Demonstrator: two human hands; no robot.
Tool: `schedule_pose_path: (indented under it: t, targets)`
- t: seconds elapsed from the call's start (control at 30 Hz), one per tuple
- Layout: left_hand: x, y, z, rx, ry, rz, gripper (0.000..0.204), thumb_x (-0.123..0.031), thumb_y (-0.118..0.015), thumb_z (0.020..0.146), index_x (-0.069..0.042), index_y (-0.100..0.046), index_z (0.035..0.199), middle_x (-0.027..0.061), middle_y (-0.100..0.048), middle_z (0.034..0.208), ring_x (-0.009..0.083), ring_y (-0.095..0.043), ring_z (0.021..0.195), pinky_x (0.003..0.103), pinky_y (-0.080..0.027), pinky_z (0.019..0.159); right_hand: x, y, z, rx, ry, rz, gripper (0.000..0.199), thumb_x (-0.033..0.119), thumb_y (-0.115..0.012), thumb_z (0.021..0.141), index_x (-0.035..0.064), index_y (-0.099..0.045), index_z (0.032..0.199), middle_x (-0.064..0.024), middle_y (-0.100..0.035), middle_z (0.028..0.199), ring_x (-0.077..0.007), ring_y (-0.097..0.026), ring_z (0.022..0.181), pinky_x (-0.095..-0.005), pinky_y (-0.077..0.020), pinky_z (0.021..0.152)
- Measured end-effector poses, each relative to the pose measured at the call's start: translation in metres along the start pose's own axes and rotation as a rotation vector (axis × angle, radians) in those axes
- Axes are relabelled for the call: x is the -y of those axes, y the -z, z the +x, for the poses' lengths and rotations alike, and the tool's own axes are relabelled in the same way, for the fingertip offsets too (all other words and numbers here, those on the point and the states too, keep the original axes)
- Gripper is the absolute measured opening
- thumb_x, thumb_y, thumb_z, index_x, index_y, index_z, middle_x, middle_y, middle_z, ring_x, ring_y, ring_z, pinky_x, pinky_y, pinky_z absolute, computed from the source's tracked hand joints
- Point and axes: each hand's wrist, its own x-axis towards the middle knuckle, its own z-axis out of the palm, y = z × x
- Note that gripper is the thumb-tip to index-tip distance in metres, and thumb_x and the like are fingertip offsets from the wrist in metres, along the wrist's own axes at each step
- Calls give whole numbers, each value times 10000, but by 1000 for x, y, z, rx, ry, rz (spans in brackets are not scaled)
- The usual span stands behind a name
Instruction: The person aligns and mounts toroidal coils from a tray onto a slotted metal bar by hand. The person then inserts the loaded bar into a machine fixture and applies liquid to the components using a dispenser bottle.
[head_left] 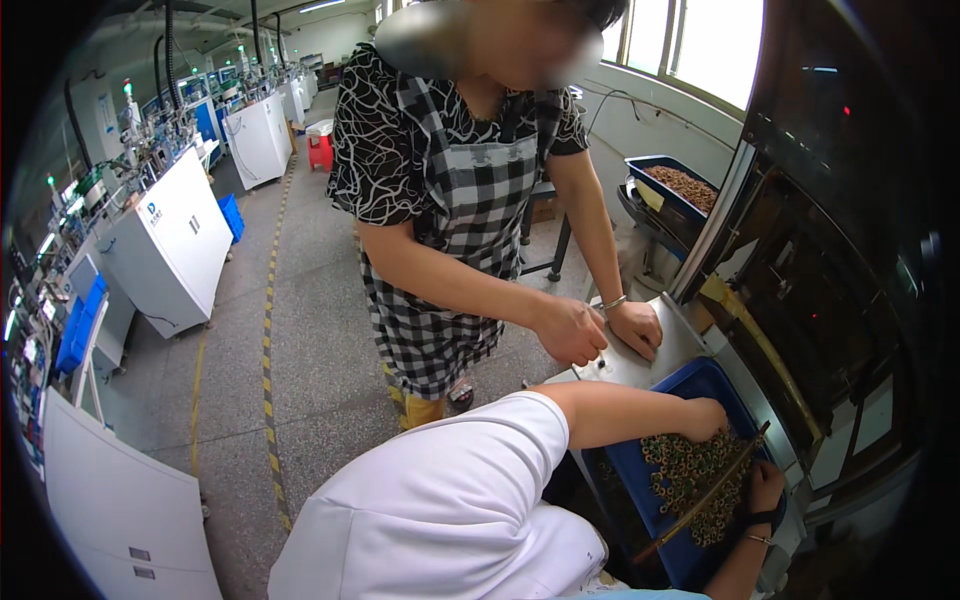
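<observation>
My left hand (705, 420) reaches into a blue tray (622, 458) at the lower right, its fingers curled down at the far edge of a heap of small brass-coloured ring-like parts (695, 478). What those fingers hold, if anything, is hidden. At the tray's right side is my right hand (767, 487), with a dark band and a bracelet on the wrist. It is close to the parts, but its fingers are too small and partly hidden to read. A long thin brownish rod (708, 497) lies slantwise across the tray over the parts.
Facing me, a co-worker in a checked apron (480, 200) holds both hands over a metal surface (660, 360) beyond the tray. A dark machine frame (800, 300) rises on the right. Another bin (650, 165) of copper-coloured parts stands farther back. White machine cabinets (165, 240) line the left.
</observation>
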Motion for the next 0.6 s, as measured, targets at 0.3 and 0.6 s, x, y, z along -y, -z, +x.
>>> schedule_pose_path:
  t: [0.3,0.6]
  targets:
    - [-10,1,-11,-204,45,-171,215,-96,-511,800,-41,-646,959,156,-594,962,310,-535,932,404,-426,817,-27,0,5,52,-98,138,171,88,-505,762,-25,-623,814,-155,-617,725,-267,-592,671,-360,-467,633]
    - [0,-4,-8,-321,-7,-269,193,-72,-543,759,-32,-637,923,163,-591,912,338,-541,886,410,-436,787,-30,6,9,75,-25,142,144,105,-552,731,-28,-606,713,-91,-585,598,-170,-560,530,-298,-442,497]
